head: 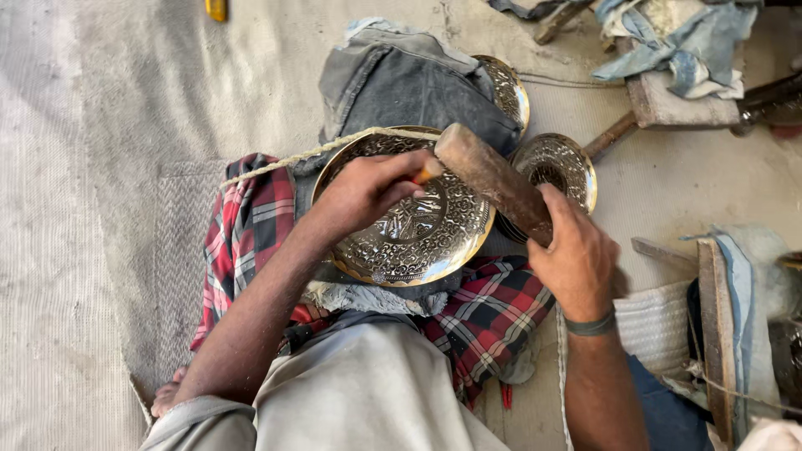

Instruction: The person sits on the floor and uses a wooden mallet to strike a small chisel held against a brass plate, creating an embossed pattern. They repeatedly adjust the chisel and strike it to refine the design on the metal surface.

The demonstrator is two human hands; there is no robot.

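Brass gleams from an engraved round plate [418, 225] resting on a person's lap, propped on a red-and-black checked cloth [493, 313] and a folded grey garment [413, 79]. The left hand [368, 188] lies over the plate's upper half, fingers curled and pinching a thin tool with an orange tip [428, 173]; most of that tool is hidden inside the fist, and where its point meets the metal cannot be made out. The right hand [576, 259] is wrapped tight around a thick wooden mallet [493, 179], whose blunt head hangs just above the orange tip; the handle end is covered by the palm. A dark band [591, 326] circles the right wrist.

A pale cord [317, 152] runs from the left across the plate's top rim. Behind the mallet a second engraved plate [555, 167] is partly blocked from view, and a third plate [510, 88] shows only as an edge from under the grey garment. A hammer [660, 104] lies on the sandy floor [167, 100] at upper right, its head half under a heap of faded blue rags [677, 38]. Wooden boards [718, 317] and further cloth at the right edge are cut off by the frame, as is a small yellow object [217, 8] at the top.
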